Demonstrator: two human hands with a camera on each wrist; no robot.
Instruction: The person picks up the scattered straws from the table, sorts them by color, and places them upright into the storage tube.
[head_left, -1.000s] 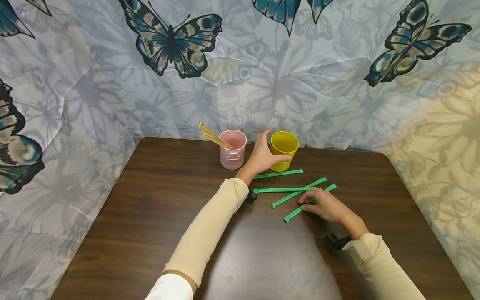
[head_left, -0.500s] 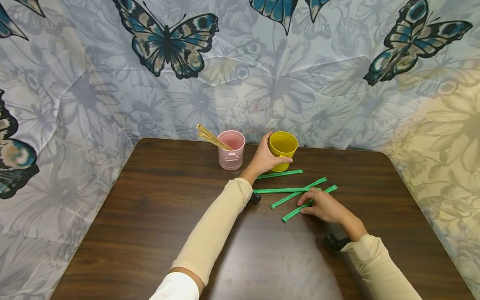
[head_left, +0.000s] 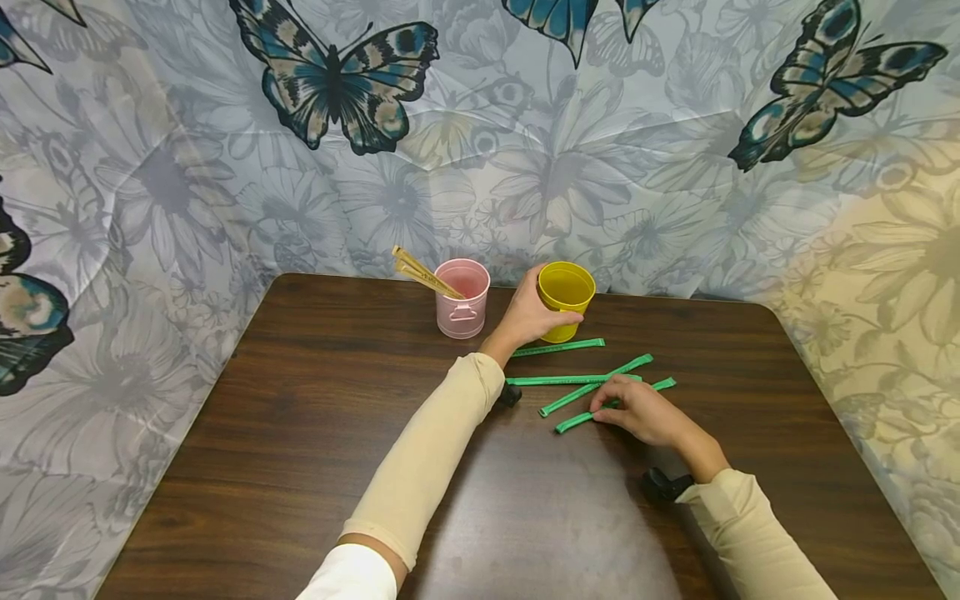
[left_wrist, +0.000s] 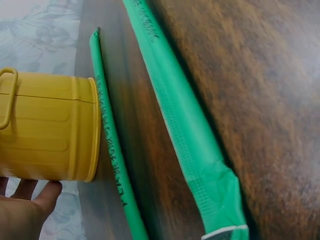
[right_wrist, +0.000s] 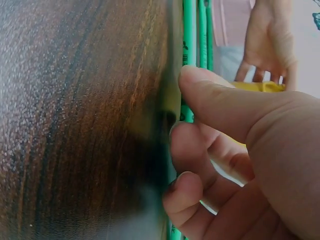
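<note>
Illegibly, print [left_wrist: 146, 21] marks green sticks [left_wrist: 186, 131].

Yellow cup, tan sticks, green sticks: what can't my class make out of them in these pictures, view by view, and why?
Left wrist view: top of the yellow cup, cut off by the left edge.
Head view: lower ends of the tan sticks, hidden by the pink cup.
Head view: left end of the farthest green stick, hidden by the left hand; its print, too small.
Head view: middle of the nearest green stick, hidden by the right hand.
</note>
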